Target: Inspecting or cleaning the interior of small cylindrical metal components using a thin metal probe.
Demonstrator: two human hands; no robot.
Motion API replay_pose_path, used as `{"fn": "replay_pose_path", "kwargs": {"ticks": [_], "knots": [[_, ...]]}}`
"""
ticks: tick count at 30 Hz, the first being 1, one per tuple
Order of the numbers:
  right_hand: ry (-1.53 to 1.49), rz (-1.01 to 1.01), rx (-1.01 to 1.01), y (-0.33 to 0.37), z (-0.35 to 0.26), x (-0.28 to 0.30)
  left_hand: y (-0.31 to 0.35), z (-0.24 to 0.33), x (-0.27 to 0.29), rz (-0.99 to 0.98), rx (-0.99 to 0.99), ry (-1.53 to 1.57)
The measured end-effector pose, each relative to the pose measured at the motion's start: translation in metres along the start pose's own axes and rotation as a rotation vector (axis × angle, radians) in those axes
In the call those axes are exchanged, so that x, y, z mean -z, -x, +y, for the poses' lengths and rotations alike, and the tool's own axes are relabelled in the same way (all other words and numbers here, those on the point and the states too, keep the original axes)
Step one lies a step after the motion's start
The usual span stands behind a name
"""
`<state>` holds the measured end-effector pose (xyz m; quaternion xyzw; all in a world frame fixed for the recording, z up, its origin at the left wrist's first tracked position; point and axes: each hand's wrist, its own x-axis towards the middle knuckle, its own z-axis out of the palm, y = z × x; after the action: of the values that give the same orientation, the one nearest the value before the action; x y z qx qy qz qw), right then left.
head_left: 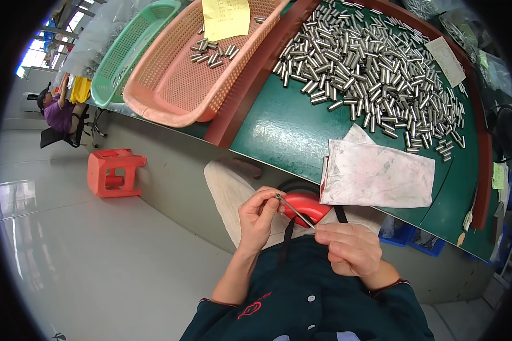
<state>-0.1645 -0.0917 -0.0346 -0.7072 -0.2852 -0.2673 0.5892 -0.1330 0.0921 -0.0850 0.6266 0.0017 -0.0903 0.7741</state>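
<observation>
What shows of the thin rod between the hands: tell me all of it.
The thin rod is straight, slender and grey, with a metallic look. It slants from upper left to lower right in the picture, held above the lap, with a red object behind it. The left hand pinches its upper end; the right hand holds its lower end, whose tip is hidden.

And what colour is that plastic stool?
The plastic stool is red, seen in the head view.
</observation>
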Motion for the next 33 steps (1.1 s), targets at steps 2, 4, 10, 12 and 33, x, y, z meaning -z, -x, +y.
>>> {"fn": "replay_pose_path", "kwargs": {"ticks": [2, 4, 10, 12, 33], "knots": [[-0.087, -0.075, 0.025, -0.003, -0.002, 0.004, -0.001, -0.002, 0.003, 0.092, 0.048, 0.043], [-0.085, -0.031, 0.025, -0.001, -0.003, 0.005, -0.003, -0.004, 0.007, 0.118, 0.05, 0.114], [0.049, 0.094, -0.019, 0.005, 0.002, 0.007, -0.003, -0.003, 0.007, 0.077, 0.049, 0.117], [0.03, 0.127, -0.016, 0.006, 0.003, 0.006, -0.003, -0.003, 0.008, 0.082, 0.058, 0.115], [-0.143, 1.081, -0.264, 0.004, 0.024, 0.069, -0.042, 0.093, -0.095, -0.131, -1.024, -0.844]]}}
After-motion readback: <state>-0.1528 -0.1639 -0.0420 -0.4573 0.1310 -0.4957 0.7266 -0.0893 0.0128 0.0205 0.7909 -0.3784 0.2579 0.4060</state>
